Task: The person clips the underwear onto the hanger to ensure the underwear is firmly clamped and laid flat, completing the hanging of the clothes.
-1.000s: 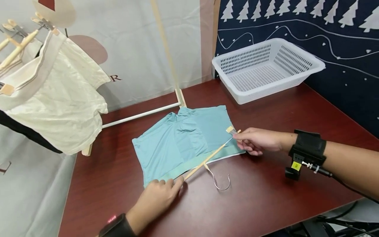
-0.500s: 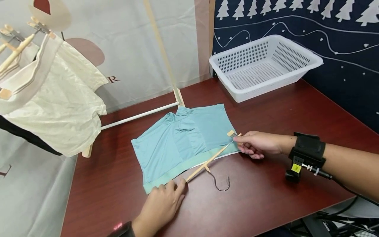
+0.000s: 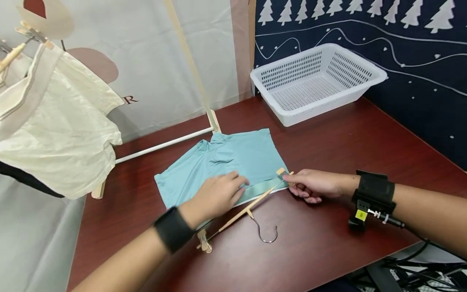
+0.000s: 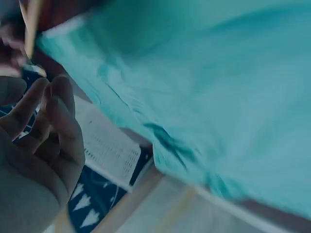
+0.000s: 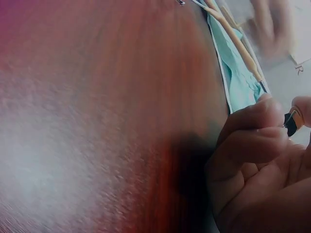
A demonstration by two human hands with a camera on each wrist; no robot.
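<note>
**Clip hanger being set against a teal garment: where the hold may be failing**

The red-brown table (image 3: 339, 154) is carrying everything in play. On it the teal garment (image 3: 219, 166) is lying flat, its paler waistband facing the person. The left hand (image 3: 217, 194) is resting on the cloth near that band, fingers fairly straight and loosely spread, pressing rather than gripping. Judged from this, a flat palm is offering little hold on smooth fabric: any pull from the other side is likely to be dragging the band out from under it and wrinkling the cloth.

The wooden clip hanger (image 3: 242, 211) is lying slantwise along the waistband, its metal hook (image 3: 266, 234) flat on the table and pointing toward the person. The right hand (image 3: 310, 185) is pinching the hanger's far clip (image 3: 281, 171) between thumb and fingertips, right at the garment's corner. The risk here appears to be the clip closing on table edge or air instead of the band, or catching only a thin fold that slips free once the hanger is lifted.

The near clip (image 3: 203, 243) is lying free on the table, beside the left forearm; it may be getting knocked askew. A white basket (image 3: 317, 81) and a cream garment (image 3: 62, 134) hanging at left are standing well apart.
</note>
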